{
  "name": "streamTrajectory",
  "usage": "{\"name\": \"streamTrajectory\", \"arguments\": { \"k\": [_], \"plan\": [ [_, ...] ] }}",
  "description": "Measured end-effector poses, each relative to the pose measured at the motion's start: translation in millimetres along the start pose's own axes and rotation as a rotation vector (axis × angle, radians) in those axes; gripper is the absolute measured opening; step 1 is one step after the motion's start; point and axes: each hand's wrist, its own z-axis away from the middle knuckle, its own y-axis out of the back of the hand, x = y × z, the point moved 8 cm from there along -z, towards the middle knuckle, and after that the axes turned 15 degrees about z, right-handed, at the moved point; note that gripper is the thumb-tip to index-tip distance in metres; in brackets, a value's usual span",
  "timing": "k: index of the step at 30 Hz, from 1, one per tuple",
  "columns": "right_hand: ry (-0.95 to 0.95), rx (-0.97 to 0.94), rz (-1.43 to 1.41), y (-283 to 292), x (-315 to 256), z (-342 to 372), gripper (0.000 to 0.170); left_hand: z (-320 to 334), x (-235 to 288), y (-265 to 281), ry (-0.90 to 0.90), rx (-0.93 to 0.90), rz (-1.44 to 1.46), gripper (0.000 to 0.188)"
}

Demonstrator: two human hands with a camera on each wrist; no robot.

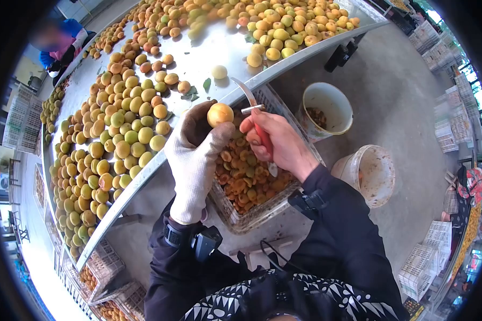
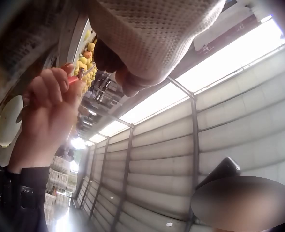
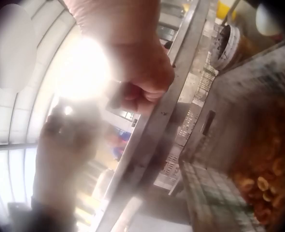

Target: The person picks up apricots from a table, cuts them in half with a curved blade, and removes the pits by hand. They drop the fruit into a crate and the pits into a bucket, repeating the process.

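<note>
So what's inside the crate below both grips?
Orange-brown cut fruit pieces lie heaped in the crate. The left grip and right grip cover part; anything beneath the top layer is hidden.

Glossy metal tabletop (image 1: 201,63), rough knitted-cloth glove (image 1: 194,155), smooth plastic-looking handle (image 1: 264,141), shiny metal blade (image 1: 246,90).

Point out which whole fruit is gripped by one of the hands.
The yellow-orange one, gripped by the gloved left hand near the knife; the fruits on the table lie loose.
</note>
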Motion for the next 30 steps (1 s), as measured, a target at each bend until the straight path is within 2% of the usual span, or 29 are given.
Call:
{"name": "streamTrajectory", "arguments": {
  "k": [2,8,13,17,19,21,23,24,25,27,28,30],
  "plan": [
    [-0.037,-0.047,-0.131,-5.8,5.6,-16.4,0.035,-0.8,0.7,4.2,-0.001,0.017,-0.003,0.043],
    [-0.141,-0.003,-0.16,-2.0,19.3,-36.1,0.03,1.5,5.7,7.8,0.023,0.024,0.006,0.041],
    [-0.142,0.013,-0.141,7.4,27.2,-16.7,0.03,1.3,6.8,8.6,-0.002,0.008,-0.03,0.042],
    [-0.162,0.112,-0.116,20.1,47.0,10.9,0.028,1.1,6.0,9.2,0.017,0.008,-0.013,0.045],
    [-0.164,0.423,-0.211,47.4,56.9,29.1,0.027,0.9,4.1,7.0,0.027,0.008,-0.017,0.046],
    [-0.124,0.463,-0.143,49.7,52.9,38.1,0.027,1.2,2.8,2.8,0.023,-0.018,-0.076,0.049],
    [0.144,0.469,0.236,35.3,7.8,48.7,0.027,2.6,0.3,-1.0,0.045,-0.018,-0.034,0.05],
    [0.231,0.421,0.335,25.4,-8.3,55.1,0.023,3.2,-1.5,-2.3,0.066,-0.018,0.004,0.052],
    [0.23,0.414,0.331,22.8,-7.8,58.2,0.023,3.6,-2.1,-2.0,0.065,-0.012,-0.002,0.052],
    [0.463,0.376,0.718,4.3,-24.2,68.9,0.017,4.2,-4.7,-4.3,0.07,-0.039,0.034,0.054],
    [0.444,0.349,0.761,-0.9,-22.9,71.9,0.016,4.7,-4.0,-5.3,0.07,-0.043,0.041,0.054],
    [0.628,0.332,0.855,-13.1,-29.7,77.9,0.016,5.0,-2.2,-6.3,0.066,-0.049,0.035,0.054]
  ]
}}
